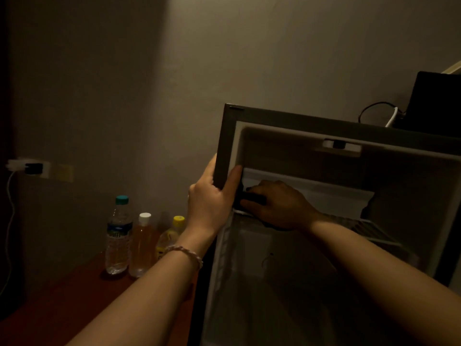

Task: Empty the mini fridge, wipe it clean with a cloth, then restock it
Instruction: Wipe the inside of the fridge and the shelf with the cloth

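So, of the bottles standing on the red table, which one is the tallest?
The clear water bottle with the teal cap, farthest left. Its cap rises above the white-capped orange bottle beside it and the yellow-capped bottle nearest the left hand.

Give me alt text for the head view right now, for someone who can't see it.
The left hand grips the front edge of the open mini fridge while the right hand presses a dark cloth against the inside by the freezer flap. Three bottles stand on the reddish table to the left.
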